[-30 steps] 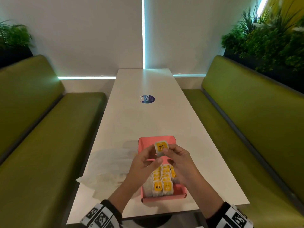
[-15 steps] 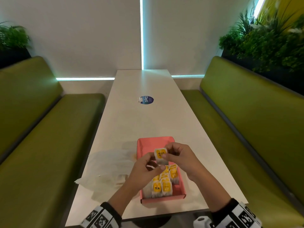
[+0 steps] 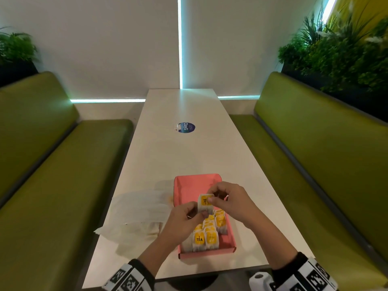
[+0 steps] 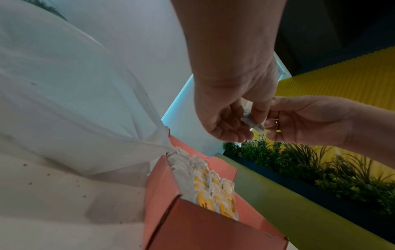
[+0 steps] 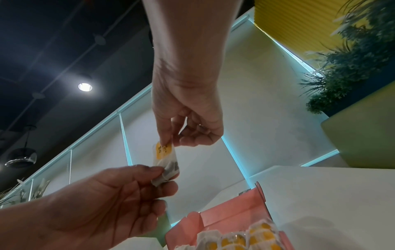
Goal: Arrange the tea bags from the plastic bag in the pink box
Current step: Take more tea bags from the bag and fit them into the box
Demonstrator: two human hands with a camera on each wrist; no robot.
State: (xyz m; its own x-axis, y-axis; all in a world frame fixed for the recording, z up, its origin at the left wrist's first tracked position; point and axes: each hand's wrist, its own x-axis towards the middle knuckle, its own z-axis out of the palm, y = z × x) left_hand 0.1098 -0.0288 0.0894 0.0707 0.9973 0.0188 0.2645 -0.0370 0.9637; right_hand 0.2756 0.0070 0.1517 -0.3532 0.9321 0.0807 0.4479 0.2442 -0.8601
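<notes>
A pink box (image 3: 190, 186) lies on the white table, its near half filled with rows of upright yellow-labelled tea bags (image 3: 206, 236). Both hands hold one more tea bag (image 3: 205, 203) just above the box's middle. My right hand (image 3: 211, 197) pinches its top edge, and my left hand (image 3: 199, 214) pinches its lower corner. The right wrist view shows the same: right hand (image 5: 169, 142) on the held tea bag (image 5: 164, 153), left hand (image 5: 164, 174) below it. In the left wrist view, the left hand (image 4: 250, 118) grips the bag's crumpled bottom. The clear plastic bag (image 3: 138, 208) lies flat left of the box.
The long table (image 3: 182, 156) stretches ahead with a blue round sticker (image 3: 186, 127) at its middle. Green benches (image 3: 52, 185) flank it on both sides, with planters behind. The far half of the pink box (image 4: 162, 186) holds nothing.
Both hands have brought the held tea bag down and nearer, closer to the rows in the box. My right fingers have shifted to the bag's top edge.
</notes>
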